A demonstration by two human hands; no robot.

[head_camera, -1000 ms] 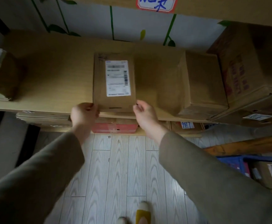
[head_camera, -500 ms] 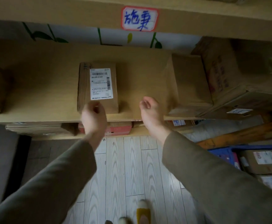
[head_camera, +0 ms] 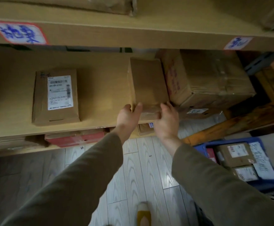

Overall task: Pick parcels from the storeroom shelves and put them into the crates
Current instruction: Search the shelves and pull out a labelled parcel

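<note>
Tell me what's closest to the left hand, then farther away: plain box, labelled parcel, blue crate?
From the left hand:
1. plain box, gripped by it.
2. labelled parcel, leftward on the same shelf.
3. blue crate, down low, right side.

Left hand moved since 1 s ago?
Yes: the left hand went right along the shelf edge, from the labelled parcel to the plain box beside the large carton.
</note>
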